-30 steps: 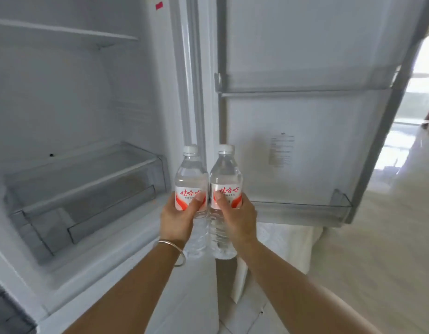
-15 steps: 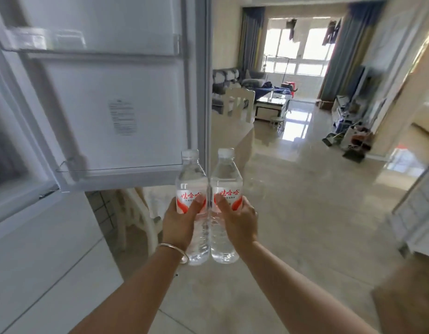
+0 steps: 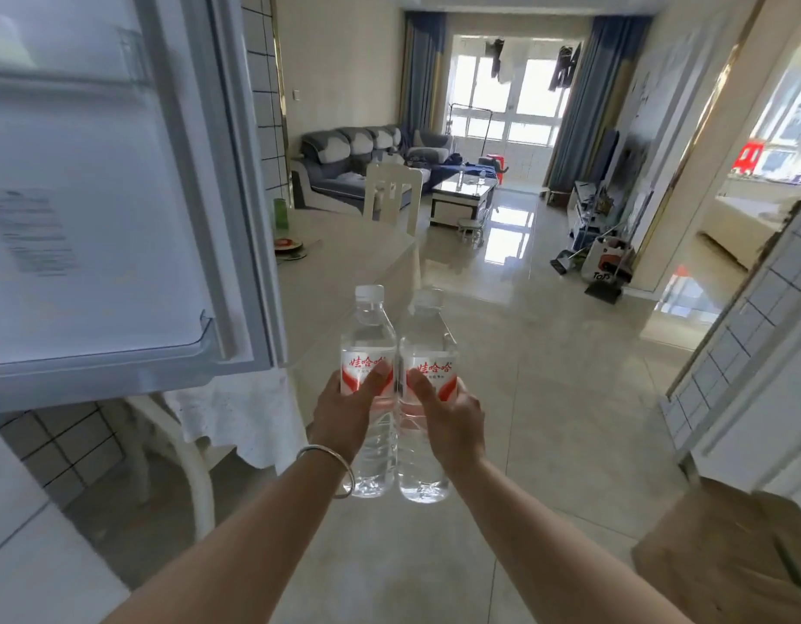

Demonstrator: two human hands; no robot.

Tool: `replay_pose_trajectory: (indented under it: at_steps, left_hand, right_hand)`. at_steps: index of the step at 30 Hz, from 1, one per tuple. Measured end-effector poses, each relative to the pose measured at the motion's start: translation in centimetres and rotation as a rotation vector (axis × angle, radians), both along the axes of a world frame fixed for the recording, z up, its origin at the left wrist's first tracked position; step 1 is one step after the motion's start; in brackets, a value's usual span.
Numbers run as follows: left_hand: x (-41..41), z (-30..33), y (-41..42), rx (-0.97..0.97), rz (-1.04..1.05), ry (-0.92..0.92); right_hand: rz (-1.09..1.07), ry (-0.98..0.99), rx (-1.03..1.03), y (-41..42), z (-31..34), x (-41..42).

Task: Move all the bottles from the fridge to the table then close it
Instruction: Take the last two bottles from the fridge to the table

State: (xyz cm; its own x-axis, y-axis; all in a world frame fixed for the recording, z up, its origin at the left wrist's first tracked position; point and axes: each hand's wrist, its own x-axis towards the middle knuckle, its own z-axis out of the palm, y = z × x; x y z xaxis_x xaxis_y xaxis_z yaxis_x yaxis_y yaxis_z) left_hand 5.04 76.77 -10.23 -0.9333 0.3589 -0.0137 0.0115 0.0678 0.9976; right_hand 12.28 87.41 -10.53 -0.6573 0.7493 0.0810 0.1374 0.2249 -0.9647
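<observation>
Two clear water bottles with red and white labels stand upright side by side in front of me. My left hand [image 3: 344, 414] grips the left bottle [image 3: 369, 349] round its middle. My right hand [image 3: 452, 421] grips the right bottle [image 3: 427, 349] the same way. The two bottles touch each other. The open fridge door [image 3: 97, 218] fills the left of the view, its inner side facing me. The beige dining table [image 3: 344, 263] lies just beyond the door, ahead and to the left of the bottles.
A white chair [image 3: 391, 191] stands at the table's far side, and a green cup [image 3: 280, 213] and a small plate [image 3: 290, 249] sit on it. Another white chair [image 3: 182, 448] is tucked under its lace cloth. A cardboard box [image 3: 727, 556] sits at lower right. Shiny tiled floor stretches ahead.
The view has swung right, away from the fridge interior, past the open door toward the table and living room. Both hands kept the bottles held together in front of me.
</observation>
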Motion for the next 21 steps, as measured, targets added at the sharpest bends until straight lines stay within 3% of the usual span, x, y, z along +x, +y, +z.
replay_pose_trajectory:
  at_steps: [6, 11, 21]
  left_hand:
    - [-9.6, 0.7, 6.9, 0.056, 0.014, -0.025]
    - [-18.3, 3.7, 12.0, 0.057, -0.025, 0.063]
    - [-31.3, 1.8, 18.1, 0.082, 0.168, 0.04]
  right_hand:
    - [-0.01, -0.007, 0.053, 6.6, 1.5, -9.3]
    - [-0.045, 0.049, 0.092, 11.5, 4.2, -17.9]
    - [0.094, 0.005, 0.083, 18.5, 2.6, -33.0]
